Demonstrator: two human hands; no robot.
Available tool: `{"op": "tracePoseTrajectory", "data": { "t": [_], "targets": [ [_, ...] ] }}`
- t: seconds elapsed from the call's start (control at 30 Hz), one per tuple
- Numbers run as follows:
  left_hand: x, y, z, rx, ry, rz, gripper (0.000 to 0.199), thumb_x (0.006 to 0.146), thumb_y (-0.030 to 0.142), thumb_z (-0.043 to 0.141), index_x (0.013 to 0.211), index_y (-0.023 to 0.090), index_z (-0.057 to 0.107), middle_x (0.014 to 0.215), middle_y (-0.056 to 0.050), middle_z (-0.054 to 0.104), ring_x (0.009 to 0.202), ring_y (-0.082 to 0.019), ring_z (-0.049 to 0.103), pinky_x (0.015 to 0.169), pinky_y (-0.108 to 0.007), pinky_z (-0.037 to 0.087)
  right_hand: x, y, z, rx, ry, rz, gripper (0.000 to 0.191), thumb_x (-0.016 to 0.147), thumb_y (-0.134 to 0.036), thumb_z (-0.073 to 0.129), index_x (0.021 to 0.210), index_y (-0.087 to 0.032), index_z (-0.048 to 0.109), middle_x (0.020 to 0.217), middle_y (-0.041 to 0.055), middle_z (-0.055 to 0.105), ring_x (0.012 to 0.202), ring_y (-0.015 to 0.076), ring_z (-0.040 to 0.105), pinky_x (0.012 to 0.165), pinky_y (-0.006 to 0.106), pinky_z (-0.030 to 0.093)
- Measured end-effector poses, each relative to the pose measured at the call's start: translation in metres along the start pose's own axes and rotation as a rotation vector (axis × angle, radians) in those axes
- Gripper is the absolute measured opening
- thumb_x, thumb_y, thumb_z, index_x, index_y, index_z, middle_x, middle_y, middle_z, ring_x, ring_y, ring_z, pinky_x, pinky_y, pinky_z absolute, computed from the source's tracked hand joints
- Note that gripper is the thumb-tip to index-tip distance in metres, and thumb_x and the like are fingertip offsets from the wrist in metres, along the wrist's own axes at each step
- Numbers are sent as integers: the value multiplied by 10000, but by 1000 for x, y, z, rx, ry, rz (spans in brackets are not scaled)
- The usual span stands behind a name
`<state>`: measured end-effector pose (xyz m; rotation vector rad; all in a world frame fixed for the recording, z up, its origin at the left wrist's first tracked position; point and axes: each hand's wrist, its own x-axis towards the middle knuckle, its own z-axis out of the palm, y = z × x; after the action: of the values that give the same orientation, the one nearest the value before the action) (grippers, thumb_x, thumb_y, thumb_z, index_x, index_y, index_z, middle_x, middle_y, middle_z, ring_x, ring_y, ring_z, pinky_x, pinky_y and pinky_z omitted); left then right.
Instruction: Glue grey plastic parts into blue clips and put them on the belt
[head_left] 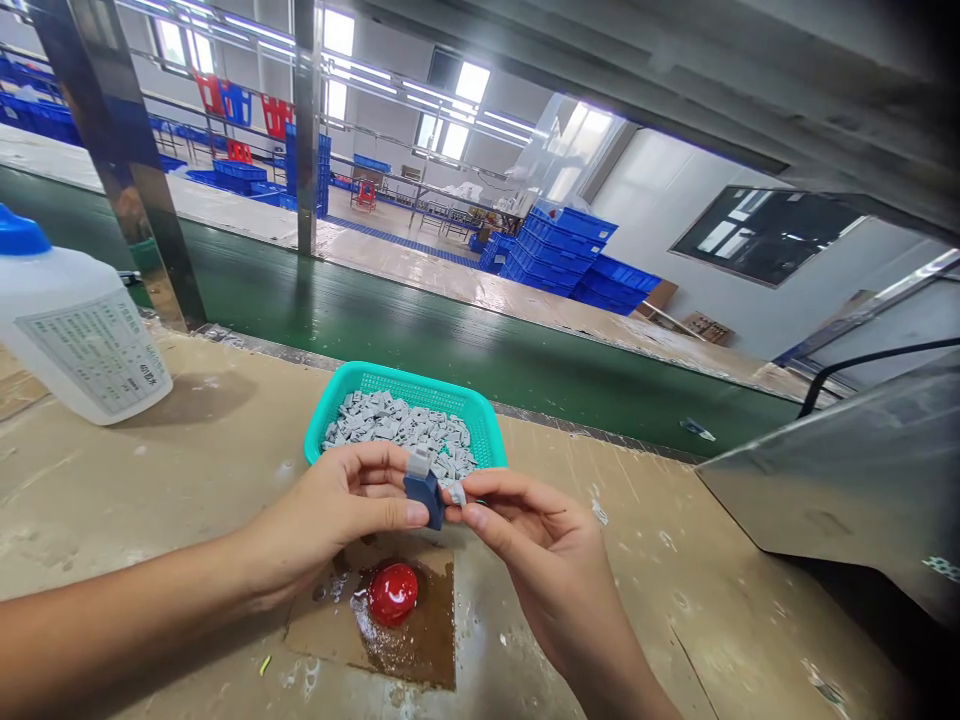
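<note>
My left hand [330, 520] pinches a small dark blue plastic block [424, 497] with a light grey piece [418, 461] on its top end. Close against its right side, my right hand [547, 550] holds a small light grey plastic part [457, 493] between thumb and fingertips. I cannot tell whether that part touches the block. Behind both hands is a turquoise basket [487, 425] filled with many similar grey parts [397, 425]. Below them, a shiny red round object [393, 594] sits on a wet brown cardboard piece [427, 655].
A large white bottle [82, 330] with a blue cap stands at the left. Beyond the table edge runs a green conveyor belt [405, 325]. A metal post [131, 170] rises at the left, and a metal panel [847, 470] leans in at the right.
</note>
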<state>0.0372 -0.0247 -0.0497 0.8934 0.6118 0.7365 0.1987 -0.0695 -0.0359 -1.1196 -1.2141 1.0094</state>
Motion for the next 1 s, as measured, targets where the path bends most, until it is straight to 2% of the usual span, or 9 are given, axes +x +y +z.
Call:
{"op": "tracePoseTrajectory", "data": {
  "t": [0.23,0.37,0.47,0.6,0.77,0.83,0.93,1.0],
  "targets": [
    [2,-6,-4,13,9,-52,310,590,181,732,836,170,544,734,-1,611,752,-129,583,684,-224,432,2,-1,2,-122,-15,-103,81,636,-148,695,697,-202,698,725,24,635,710,145,603,672,238,547],
    [1,-6,-2,20,23,-29,306,593,179,731,824,163,532,735,0,598,762,-124,570,680,-214,422,0,0,3,-235,-33,-152,98,682,-135,650,686,-216,705,743,33,627,724,157,589,661,265,534],
    [0,-3,2,7,71,-8,296,608,195,719,847,159,548,731,0,587,761,-126,563,681,-212,418,-7,6,9,-327,-2,-270,165,732,-131,601,816,-232,700,831,44,602,750,162,580,664,293,524],
    [-6,2,7,-50,75,16,248,634,181,696,842,168,562,708,5,583,733,-124,559,695,-225,426,-19,15,18,-478,18,-491,387,746,-72,559,1089,-247,599,1057,88,513,908,207,543,731,351,505],
    [-10,6,10,-92,32,48,227,680,162,655,899,174,594,878,-27,607,864,-140,548,791,-236,422,-20,17,21,-550,-21,-600,516,742,-20,507,1194,-269,506,1164,78,479,1066,233,467,852,394,456],
    [-8,8,10,-128,4,41,194,716,159,617,910,167,608,932,-34,597,892,-127,529,818,-217,406,-17,14,20,-570,-61,-547,501,743,-31,511,1188,-260,512,1195,73,463,1079,223,464,864,362,455],
    [-1,14,8,-193,-72,-8,136,756,161,566,873,138,632,890,-47,587,805,-97,513,755,-180,414,-12,7,13,-494,-178,-283,464,767,-86,506,1198,-258,495,1224,72,452,1051,202,494,801,300,494],
    [3,19,5,-199,-43,-41,127,756,155,565,856,123,636,832,-48,568,738,-84,494,689,-160,415,-6,4,3,-428,-175,-182,475,784,-128,493,1237,-257,434,1193,79,477,980,184,535,754,285,508]
  ]
}}
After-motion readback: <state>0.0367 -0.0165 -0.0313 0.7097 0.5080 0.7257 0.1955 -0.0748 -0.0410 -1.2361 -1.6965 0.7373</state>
